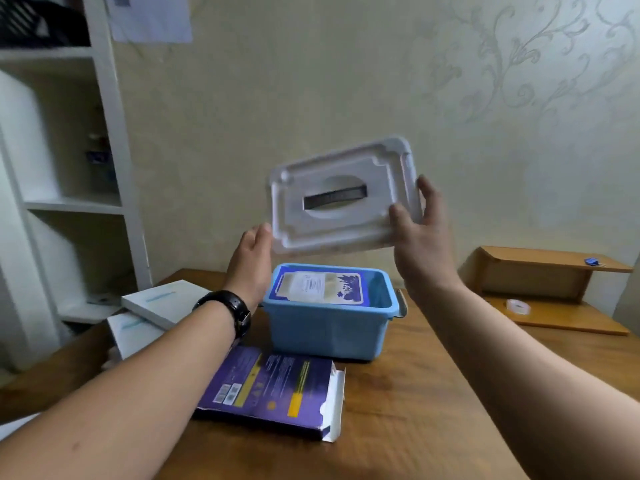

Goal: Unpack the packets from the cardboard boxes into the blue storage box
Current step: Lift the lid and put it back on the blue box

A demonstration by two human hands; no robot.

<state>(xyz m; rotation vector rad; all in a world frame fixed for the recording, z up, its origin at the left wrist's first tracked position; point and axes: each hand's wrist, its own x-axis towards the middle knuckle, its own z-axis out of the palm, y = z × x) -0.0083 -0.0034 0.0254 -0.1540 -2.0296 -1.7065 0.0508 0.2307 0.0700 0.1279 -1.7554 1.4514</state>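
The blue storage box (329, 327) stands in the middle of the wooden table with a blue-and-white packet (322, 285) lying flat at its top. Above it I hold the box's white lid (343, 195), tilted, its dark handle facing me. My right hand (420, 233) grips the lid's right edge. My left hand (251, 261), with a black watch on the wrist, touches the lid's lower left corner. A purple cardboard box (273, 386) lies in front of the storage box with its end flap open.
Two white flat boxes (156, 313) are stacked at the table's left edge. A white shelf unit (104, 133) stands at the left. At the right sits a low wooden stand (540, 275) with a roll of tape (517, 305) beside it.
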